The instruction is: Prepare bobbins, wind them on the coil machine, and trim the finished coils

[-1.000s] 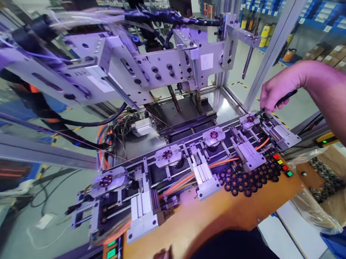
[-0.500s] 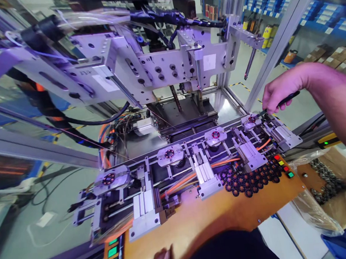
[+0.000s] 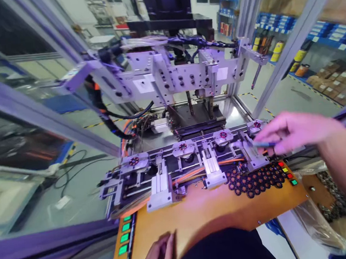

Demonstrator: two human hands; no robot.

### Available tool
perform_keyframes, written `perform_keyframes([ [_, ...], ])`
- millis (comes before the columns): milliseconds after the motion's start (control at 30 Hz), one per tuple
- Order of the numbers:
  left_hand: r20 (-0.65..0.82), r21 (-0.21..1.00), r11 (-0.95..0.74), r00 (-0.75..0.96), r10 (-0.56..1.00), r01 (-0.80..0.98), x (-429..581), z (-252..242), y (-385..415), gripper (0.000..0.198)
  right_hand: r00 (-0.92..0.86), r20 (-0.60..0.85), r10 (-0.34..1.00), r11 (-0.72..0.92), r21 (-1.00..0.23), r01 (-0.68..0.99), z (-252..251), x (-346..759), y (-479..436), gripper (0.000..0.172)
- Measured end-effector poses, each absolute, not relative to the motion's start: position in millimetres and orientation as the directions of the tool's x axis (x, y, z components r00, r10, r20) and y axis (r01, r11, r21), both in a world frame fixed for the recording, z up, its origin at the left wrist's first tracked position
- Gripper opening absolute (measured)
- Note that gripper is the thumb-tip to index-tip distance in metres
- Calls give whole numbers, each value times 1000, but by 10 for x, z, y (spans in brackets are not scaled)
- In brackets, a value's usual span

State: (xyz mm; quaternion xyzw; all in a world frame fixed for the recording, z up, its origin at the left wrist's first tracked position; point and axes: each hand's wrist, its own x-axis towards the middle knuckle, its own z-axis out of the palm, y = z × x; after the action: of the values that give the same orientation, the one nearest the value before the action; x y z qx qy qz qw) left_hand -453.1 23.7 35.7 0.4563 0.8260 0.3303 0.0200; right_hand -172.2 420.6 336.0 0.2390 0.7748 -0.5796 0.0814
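My right hand (image 3: 293, 131) is closed around a slim, dark pen-like tool (image 3: 265, 144), blurred by motion. It hovers in front of the rightmost metal fixture (image 3: 255, 126), above the end of the slide row. Round black-and-red parts sit in this fixture and in the others along the row, such as the leftmost fixture (image 3: 135, 162). On the orange tabletop (image 3: 201, 219), near its front edge, rests my left hand (image 3: 158, 254), fingers curled together with nothing visible in them. Small round black parts with copper-coloured centres (image 3: 254, 182) lie clustered right of the middle.
A wide metal plate with rods (image 3: 180, 79) hangs over the row. Coloured buttons (image 3: 290, 176) line the table's right end; green ones (image 3: 124, 237) and a dark pen (image 3: 130, 241) are at the left. A lined box of metal parts (image 3: 328, 195) stands lower right.
My right hand has drawn the tool back from the rightmost fixture, towards me. The view has shifted, showing more of the left side. My left hand stays on the tabletop.
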Motion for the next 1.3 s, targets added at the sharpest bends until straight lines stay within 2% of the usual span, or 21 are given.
perform_keyframes([
  [100, 30, 718, 394, -591, 806, 573, -4501, 490, 311, 40, -927, -330, 180, -14, -943, 333, 2721, -1765, 3326, 50],
  [167, -129, 803, 378, -485, 865, 460, -4439, 598, 412, 44, -919, -360, 161, -194, -925, 328, 2130, -1881, 2813, 49],
  [200, -166, 829, 360, -428, 889, 427, -4393, 646, 474, 43, -884, -375, 280, -211, -922, 325, 1829, -1960, 2614, 49],
  [300, -194, 873, 299, -289, 937, 384, -4219, 736, 667, 39, -838, -393, 379, -116, -919, 378, 1103, -2210, 2291, 66],
  [367, -201, 886, 271, -216, 956, 377, -4110, 759, 774, 38, -811, -370, 453, -5, -911, 413, 847, -2321, 2253, 67],
  [433, -210, 885, 258, -162, 964, 388, -4033, 774, 842, 36, -776, -310, 549, 143, -880, 453, 751, -2349, 2271, 60],
  [533, -221, 871, 245, -106, 969, 425, -3989, 823, 868, 33, -736, -176, 654, 370, -774, 514, 741, -2259, 2270, 41],
  [600, -213, 860, 226, -81, 974, 458, -4028, 907, 845, 32, -738, -106, 666, 487, -688, 538, 754, -2150, 2241, 32],
  [667, -190, 843, 199, -69, 979, 499, -4159, 1065, 803, 29, -758, -55, 650, 581, -607, 542, 799, -2021, 2236, 28],
  [733, -150, 812, 171, -83, 985, 558, -4398, 1316, 762, 36, -787, 0, 616, 664, -537, 520, 929, -1884, 2306, 26],
  [867, 5, 679, 130, -181, 983, 723, -5061, 2031, 810, 36, -851, 156, 501, 821, -397, 410, 1563, -1733, 2727, 29],
  [933, 92, 575, 116, -206, 974, 810, -5330, 2371, 973, 33, -900, 234, 367, 929, -150, 339, 1999, -1804, 3013, 32],
  [1000, 160, 463, 87, -180, 970, 882, -5475, 2603, 1249, 29, -924, 199, 328, 942, 11, 336, 2389, -1975, 3301, 32],
  [1133, 188, 294, -42, -15, 982, 955, -5411, 2656, 1960, 26, -917, 69, 392, 916, 59, 396, 2741, -2398, 3850, 27],
  [1300, 133, 192, -91, 66, 989, 977, -5233, 2341, 2558, 26, -927, -33, 373, 928, -14, 373, 2579, -2655, 4274, 25],
])
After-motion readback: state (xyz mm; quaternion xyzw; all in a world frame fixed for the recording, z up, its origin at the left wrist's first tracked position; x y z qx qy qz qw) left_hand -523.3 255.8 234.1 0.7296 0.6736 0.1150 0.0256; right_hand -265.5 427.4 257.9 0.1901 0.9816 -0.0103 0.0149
